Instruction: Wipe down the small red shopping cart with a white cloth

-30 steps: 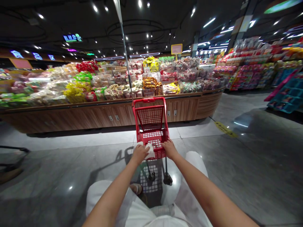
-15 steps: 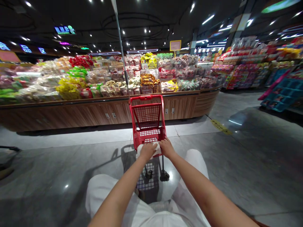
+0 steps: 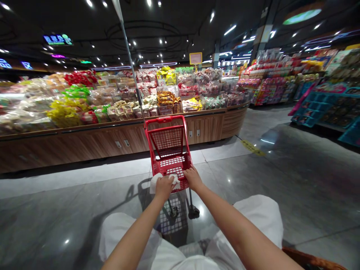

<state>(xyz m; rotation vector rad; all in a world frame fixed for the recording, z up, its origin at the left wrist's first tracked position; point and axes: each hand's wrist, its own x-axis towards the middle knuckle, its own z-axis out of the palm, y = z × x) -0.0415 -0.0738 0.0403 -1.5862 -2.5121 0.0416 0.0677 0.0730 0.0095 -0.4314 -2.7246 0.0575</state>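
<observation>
the left hand (image 3: 164, 187) clasps a white cloth (image 3: 154, 183) at the near edge of a red cart (image 3: 186, 161) that the right hand (image 3: 193, 178) grips, the cart standing before a wood-panelled counter (image 3: 215, 125).

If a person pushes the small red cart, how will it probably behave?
The red cart would probably roll readily, since dark wheels show beneath it. It seems rather light for its size, as much of its body is open lattice. The tall, thin pole rising at its far left corner might sway.
</observation>
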